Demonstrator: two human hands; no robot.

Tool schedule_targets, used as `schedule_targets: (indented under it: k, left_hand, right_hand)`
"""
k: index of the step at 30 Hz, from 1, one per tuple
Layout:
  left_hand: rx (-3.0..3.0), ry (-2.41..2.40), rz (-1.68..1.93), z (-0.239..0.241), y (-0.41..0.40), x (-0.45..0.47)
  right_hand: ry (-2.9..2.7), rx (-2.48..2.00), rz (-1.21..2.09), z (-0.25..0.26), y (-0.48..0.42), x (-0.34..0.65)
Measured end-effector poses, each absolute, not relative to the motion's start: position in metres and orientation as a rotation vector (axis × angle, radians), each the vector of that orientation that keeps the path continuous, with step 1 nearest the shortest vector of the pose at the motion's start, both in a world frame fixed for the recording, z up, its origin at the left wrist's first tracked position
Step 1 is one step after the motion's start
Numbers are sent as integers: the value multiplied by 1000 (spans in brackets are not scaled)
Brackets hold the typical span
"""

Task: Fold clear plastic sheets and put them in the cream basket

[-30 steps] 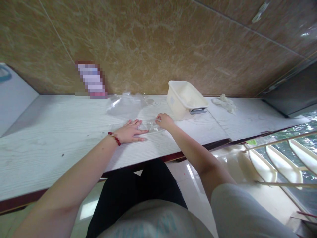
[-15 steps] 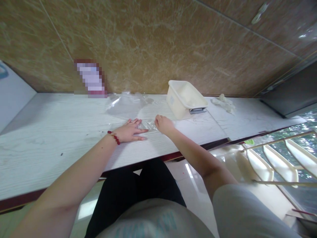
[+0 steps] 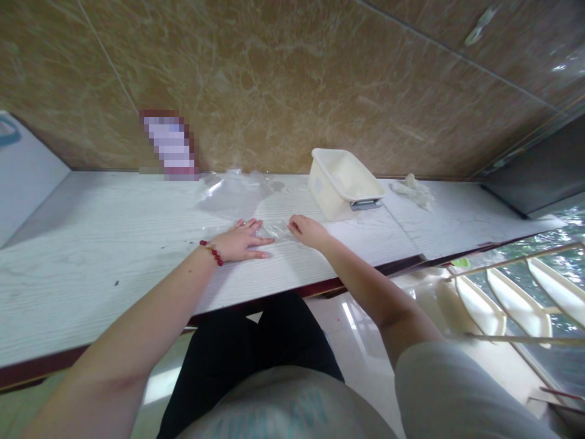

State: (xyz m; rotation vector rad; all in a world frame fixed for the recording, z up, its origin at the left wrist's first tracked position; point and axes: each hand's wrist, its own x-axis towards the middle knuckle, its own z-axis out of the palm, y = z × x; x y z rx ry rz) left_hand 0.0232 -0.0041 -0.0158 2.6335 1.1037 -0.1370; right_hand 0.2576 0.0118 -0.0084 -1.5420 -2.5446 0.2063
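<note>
My left hand (image 3: 241, 242) lies flat with fingers spread on a small clear plastic bag (image 3: 275, 230) on the white table (image 3: 114, 244). A red bead bracelet is on that wrist. My right hand (image 3: 307, 230) rests at the bag's right end with its fingers curled and pinched on the plastic. A larger crumpled sheet of clear plastic (image 3: 231, 192) lies just behind both hands.
A cream plastic tub (image 3: 342, 182) stands at the back right of my right hand, against the brown marble wall. A crumpled pale glove or rag (image 3: 415, 189) lies further right. The table's front edge runs close to my knees. White curved racks (image 3: 503, 299) stand at the right.
My right hand has slid slightly toward the left hand along the bag and its fingers have curled in. The left hand has stayed flat in place.
</note>
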Motion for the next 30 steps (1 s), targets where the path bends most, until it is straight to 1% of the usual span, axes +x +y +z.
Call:
schedule_targets:
  k: [3,7,12,16,19,21,26,28,30]
  left_hand:
    - [2623,1109,-149,-15,-4,23]
    - [2614,1113,-153,-13,-5,23]
    - [2616,1104,-138,-11,-6,24]
    - [2622,1097,-134,-11,-5,24]
    - [2630,1094,-122,-12,-5,23]
    - [2631,1093,-121,-11,-6,23]
    - [2624,1094,-120,-11,-5,23]
    - [2623,1096,-119,-11,-5,24]
    - [2623,1097,-122,-12,-5,24]
  right_hand:
    - [-2549,-1466,455,-4,18,269]
    - [-2598,-1568,695,4,25,285]
    - [-2671,-1700,755,11,26,296]
    - [-2650,-1693,680,13,22,294]
    - [-2547,-1744,594,13,22,290]
    - [-2444,-1798,616,11,23,285]
    - [-1934,-1924,1028,1,26,266]
    - [-1741,-1947,1095,-2,26,258]
    - [-1642,-1988,1074,-4,27,251]
